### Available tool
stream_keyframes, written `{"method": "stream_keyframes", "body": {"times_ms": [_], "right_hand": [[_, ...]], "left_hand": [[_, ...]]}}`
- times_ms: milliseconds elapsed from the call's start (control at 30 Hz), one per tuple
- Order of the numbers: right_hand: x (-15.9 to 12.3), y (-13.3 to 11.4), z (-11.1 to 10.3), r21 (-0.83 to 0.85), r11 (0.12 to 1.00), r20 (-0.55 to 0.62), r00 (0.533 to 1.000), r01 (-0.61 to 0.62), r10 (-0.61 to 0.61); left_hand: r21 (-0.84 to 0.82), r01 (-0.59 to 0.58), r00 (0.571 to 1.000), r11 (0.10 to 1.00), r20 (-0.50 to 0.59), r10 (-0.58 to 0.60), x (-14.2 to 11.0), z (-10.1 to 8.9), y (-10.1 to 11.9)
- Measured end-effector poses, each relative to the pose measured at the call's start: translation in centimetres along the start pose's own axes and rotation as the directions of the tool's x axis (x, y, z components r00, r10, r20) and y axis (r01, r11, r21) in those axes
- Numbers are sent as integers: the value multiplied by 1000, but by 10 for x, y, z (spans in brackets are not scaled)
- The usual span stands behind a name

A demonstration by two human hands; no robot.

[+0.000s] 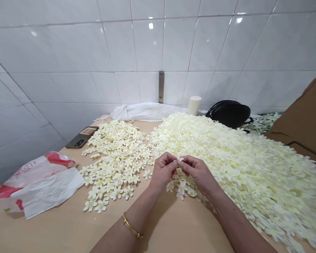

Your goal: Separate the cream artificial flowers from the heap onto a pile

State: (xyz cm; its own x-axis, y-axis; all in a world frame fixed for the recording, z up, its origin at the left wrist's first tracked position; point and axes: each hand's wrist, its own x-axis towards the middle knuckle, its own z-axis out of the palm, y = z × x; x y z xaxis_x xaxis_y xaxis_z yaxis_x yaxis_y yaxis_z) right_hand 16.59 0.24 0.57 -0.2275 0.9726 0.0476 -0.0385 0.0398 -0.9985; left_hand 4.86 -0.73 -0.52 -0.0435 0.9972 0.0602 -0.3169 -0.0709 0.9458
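My left hand [163, 170] and my right hand [197, 172] meet at the fingertips over the front edge of a large heap of pale petals. Between them they pinch a small white artificial flower [179, 159], mostly covered by the fingers. The big heap of loose cream-white flower pieces [234, 165] spreads to the right, under and beyond my right hand. Left of my left hand lies a smaller pile of cream flowers with yellowish centres [116, 154]. One single flower [147, 174] rests just beside my left wrist.
On the left are a dark phone [82, 137], a red and white plastic pack [34, 172] and a white tissue [52, 191]. At the back stand a cream cylinder [194, 105] and a black bag [229, 113], near white cloth [147, 111]. Brown cardboard [302, 116] rises at right.
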Motion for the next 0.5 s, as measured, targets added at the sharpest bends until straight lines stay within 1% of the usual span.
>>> {"method": "stream_keyframes", "body": {"times_ms": [67, 133, 200, 300, 400, 500], "right_hand": [[0, 1, 1, 31, 1000, -13, 1000, 6, -6], [0, 3, 2, 21, 1000, -29, 999, 19, -19], [1, 6, 3, -49, 998, -31, 998, 46, -47], [2, 11, 4, -221, 970, -56, 991, 103, -118], [3, 14, 5, -340, 932, -85, 983, 126, -164], [5, 18, 5, -406, 905, -137, 971, 127, -198]], "left_hand": [[21, -6, 1000, 1000, -24, 6, -1, 1, 0], [9, 15, 1000, 1000, -26, -15, -2, 3, 0], [-30, 51, 999, 998, -5, -51, -3, 4, 0], [-74, 83, 996, 994, 22, -82, -3, 5, 0], [-92, 77, 997, 993, 28, -75, -4, 5, -1], [-95, 67, 997, 993, 34, -64, -3, 5, -3]]}}
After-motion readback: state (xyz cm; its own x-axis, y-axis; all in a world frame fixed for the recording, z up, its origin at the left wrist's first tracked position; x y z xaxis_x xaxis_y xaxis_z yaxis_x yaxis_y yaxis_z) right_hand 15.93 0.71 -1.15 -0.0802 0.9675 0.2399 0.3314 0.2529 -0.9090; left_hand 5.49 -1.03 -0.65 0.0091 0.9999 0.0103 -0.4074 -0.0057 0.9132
